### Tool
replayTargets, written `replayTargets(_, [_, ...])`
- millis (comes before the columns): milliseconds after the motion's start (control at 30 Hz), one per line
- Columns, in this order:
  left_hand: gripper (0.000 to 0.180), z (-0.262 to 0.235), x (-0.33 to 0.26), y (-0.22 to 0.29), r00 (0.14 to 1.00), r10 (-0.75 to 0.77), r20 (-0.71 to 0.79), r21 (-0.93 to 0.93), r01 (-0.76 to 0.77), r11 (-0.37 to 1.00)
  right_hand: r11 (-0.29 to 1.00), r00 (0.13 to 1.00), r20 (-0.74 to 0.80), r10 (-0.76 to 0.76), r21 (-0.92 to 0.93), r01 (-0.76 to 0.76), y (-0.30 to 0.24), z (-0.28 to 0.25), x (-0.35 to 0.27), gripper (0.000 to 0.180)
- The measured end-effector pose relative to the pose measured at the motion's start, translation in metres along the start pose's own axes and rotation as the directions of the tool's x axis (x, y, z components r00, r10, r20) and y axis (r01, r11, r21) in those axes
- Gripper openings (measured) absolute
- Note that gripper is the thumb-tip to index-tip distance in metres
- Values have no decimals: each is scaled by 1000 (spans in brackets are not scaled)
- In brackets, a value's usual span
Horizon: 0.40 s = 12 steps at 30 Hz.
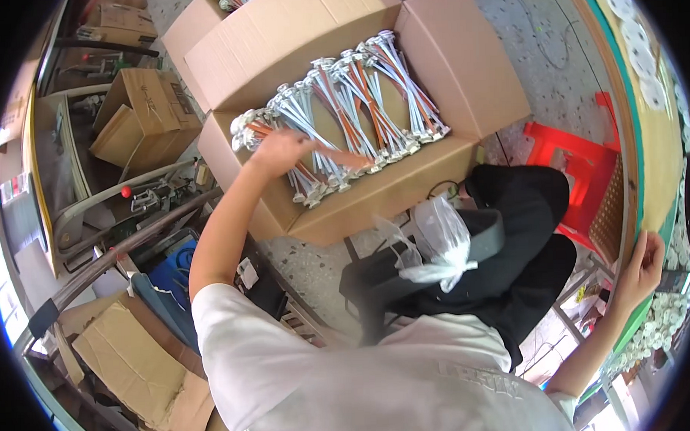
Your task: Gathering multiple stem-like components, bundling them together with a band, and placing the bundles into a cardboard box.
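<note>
My left hand (280, 152) is over the left end of an open cardboard box (345, 215), palm down on the leftmost wire bundles (306, 188). Motion smears its fingers, so whether they grip a bundle cannot be told. Orange and white wires with white round ends fill the box in several tied bundles (367, 101), lying side by side. Far off to the right, my right hand (642, 272) is at the wooden edge of a worktable (655, 167). Its fingers are curled with the tips together; anything between them is too small to make out.
Across my lap lies a dark bag or strap with a clear plastic bag (441, 246). A red stool (575, 169) stands beside the table, which bears many white round parts (653, 330). Metal rails (126, 246) and more cardboard boxes (148, 116) are at the left.
</note>
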State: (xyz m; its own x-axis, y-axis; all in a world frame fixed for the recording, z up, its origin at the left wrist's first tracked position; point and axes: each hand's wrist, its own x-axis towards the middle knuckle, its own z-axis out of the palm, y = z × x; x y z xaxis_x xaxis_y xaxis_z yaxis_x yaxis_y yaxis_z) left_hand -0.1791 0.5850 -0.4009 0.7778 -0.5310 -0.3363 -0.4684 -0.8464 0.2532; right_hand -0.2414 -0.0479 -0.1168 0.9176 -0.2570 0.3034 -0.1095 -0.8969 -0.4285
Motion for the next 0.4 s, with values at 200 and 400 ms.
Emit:
replayTargets(200, [19,70,1,-64,962,176,207,362,-243,900,996,996,-4,85,-27,-85,-24,-3,-1,18])
replayTargets(400, [29,131,7,-109,923,-40,382,425,-137,895,958,970,34,240,154,-243,-12,-5,-2,15])
